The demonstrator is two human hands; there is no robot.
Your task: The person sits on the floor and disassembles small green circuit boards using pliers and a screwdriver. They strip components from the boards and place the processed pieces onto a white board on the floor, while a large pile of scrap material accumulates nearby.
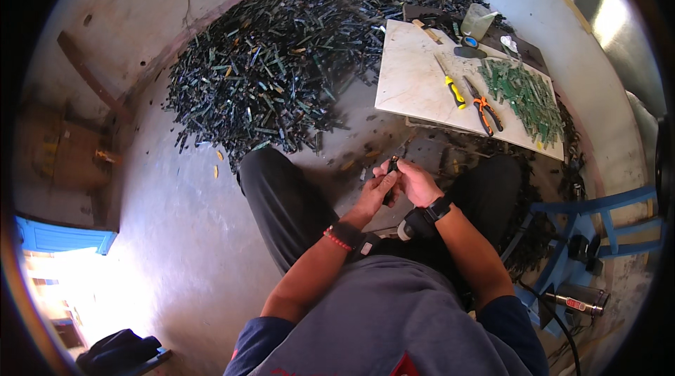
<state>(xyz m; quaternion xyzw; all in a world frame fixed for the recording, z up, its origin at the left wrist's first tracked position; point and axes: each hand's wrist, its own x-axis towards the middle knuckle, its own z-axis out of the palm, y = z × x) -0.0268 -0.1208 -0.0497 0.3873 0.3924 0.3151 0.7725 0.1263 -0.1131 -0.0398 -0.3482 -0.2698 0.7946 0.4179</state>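
Observation:
Between my knees, both hands come together on a narrow black strip-shaped piece (393, 163), held roughly upright. My left hand (377, 192) is closed on it, the thumb pressed along its side. My right hand (417, 180) is closed around the same piece from the other side. Fingers cover most of it, so its exact kind cannot be made out. Ahead and to the right, a screwdriver (454, 92) with a yellow and black handle and orange-black pliers (484, 107) lie on a white board (408, 81), out of my hands.
A large heap of dark narrow strips (260, 74) covers the floor ahead. Green circuit-board strips (520, 98) are piled on the white board, near a translucent cup (477, 21) and a roll of tape (470, 42). At right stand a blue chair (598, 200) and a metal flask (580, 299).

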